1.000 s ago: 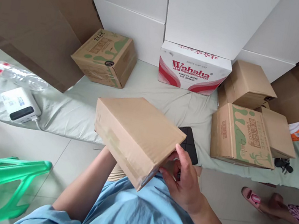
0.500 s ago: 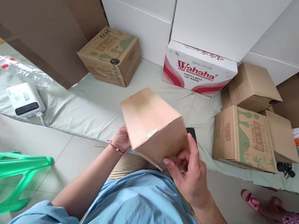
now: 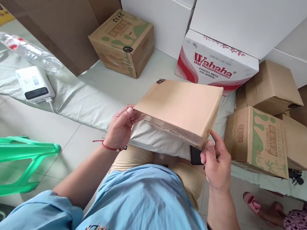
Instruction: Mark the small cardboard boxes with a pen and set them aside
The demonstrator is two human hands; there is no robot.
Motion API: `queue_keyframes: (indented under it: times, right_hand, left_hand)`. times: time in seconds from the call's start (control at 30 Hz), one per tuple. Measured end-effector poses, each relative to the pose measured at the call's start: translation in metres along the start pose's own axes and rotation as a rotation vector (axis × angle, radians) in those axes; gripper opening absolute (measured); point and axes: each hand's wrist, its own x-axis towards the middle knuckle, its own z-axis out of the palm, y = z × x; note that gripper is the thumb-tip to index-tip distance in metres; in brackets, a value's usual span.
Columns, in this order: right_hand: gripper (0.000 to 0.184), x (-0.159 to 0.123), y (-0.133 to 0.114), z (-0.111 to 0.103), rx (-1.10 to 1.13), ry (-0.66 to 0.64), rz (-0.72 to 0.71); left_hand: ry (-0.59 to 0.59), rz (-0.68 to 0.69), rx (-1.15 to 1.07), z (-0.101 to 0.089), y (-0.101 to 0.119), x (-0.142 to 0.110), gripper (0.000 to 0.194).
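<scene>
A plain brown cardboard box (image 3: 180, 104) is held up in front of me above the cloth-covered surface, its broad face turned up and clear tape along its near side. My left hand (image 3: 121, 127) grips its near left corner, thumb on top. At the near right corner, my right hand (image 3: 217, 160) pinches the box between thumb and fingers. Part of a black flat object (image 3: 196, 157) shows beneath the box, beside my right hand. The box's underside and some fingertips are hidden.
Behind stand a printed carton (image 3: 121, 42) and a white-and-red Wahaha carton (image 3: 217, 63). Stacked brown boxes (image 3: 267, 143) are on the right. A power bank (image 3: 34, 84) and plastic bottle (image 3: 29, 51) lie left, above a green stool (image 3: 4, 168). Another person's foot (image 3: 275, 214) shows lower right.
The box has turned and tilted, so its broad face now lies wider before me, farther from my body. Both hands have shifted to its near corners. The view has moved slightly.
</scene>
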Motion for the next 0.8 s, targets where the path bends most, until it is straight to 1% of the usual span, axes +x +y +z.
queue_keyframes:
  times: [0.07, 0.13, 0.17, 0.23, 0.3, 0.37, 0.4, 0.43, 0.47, 0.53, 0.6, 0.63, 0.67, 0.7, 0.73, 0.8]
  right_hand:
    - [0.070, 0.001, 0.007, 0.001, 0.077, -0.022, 0.050]
    - [0.071, 0.002, 0.011, 0.003, 0.155, -0.073, 0.135]
    - [0.073, 0.002, 0.012, 0.005, 0.197, -0.108, 0.187]
    - [0.079, 0.000, 0.012, 0.010, 0.282, -0.181, 0.281]
    - [0.081, -0.001, 0.012, 0.014, 0.325, -0.276, 0.355]
    - [0.075, -0.002, 0.011, 0.014, 0.281, -0.408, 0.397]
    - [0.070, -0.001, 0.010, 0.011, 0.232, -0.450, 0.396]
    - [0.066, 0.001, 0.008, 0.006, 0.184, -0.451, 0.376]
    - [0.061, 0.004, 0.005, -0.002, 0.150, -0.403, 0.337]
    - [0.050, 0.014, -0.006, -0.020, 0.164, -0.200, 0.202]
    - [0.037, 0.028, -0.022, -0.037, 0.277, 0.012, 0.025]
    - [0.032, 0.036, -0.031, -0.042, 0.346, 0.083, -0.057]
    - [0.028, 0.044, -0.041, -0.045, 0.405, 0.128, -0.120]
    - [0.025, 0.053, -0.050, -0.044, 0.450, 0.144, -0.168]
    - [0.023, 0.060, -0.059, -0.040, 0.478, 0.135, -0.202]
    - [0.020, 0.073, -0.074, -0.021, 0.493, 0.066, -0.253]
  left_hand:
    - [0.048, 0.119, 0.145, 0.005, 0.008, -0.009, 0.042]
    - [0.107, 0.217, 0.274, 0.010, 0.015, -0.017, 0.037]
    - [0.128, 0.240, 0.324, 0.012, 0.017, -0.021, 0.034]
    - [0.149, 0.248, 0.377, 0.013, 0.020, -0.024, 0.028]
    - [0.164, 0.245, 0.383, 0.010, 0.022, -0.023, 0.020]
    - [0.206, 0.249, 0.379, 0.001, 0.021, -0.019, 0.014]
    - [0.221, 0.240, 0.378, -0.004, 0.021, -0.017, 0.014]
    - [0.219, 0.216, 0.382, -0.009, 0.019, -0.016, 0.015]
    - [0.198, 0.179, 0.387, -0.014, 0.018, -0.015, 0.018]
    - [0.130, 0.098, 0.388, -0.021, 0.013, -0.017, 0.025]
    - [0.084, 0.062, 0.377, -0.023, 0.009, -0.019, 0.031]
    - [0.074, 0.063, 0.367, -0.023, 0.006, -0.019, 0.033]
    - [0.065, 0.073, 0.354, -0.021, 0.004, -0.019, 0.034]
    - [0.051, 0.085, 0.342, -0.019, 0.002, -0.017, 0.034]
    - [0.032, 0.096, 0.336, -0.017, 0.000, -0.014, 0.034]
    - [-0.011, 0.119, 0.350, -0.013, -0.002, -0.004, 0.033]
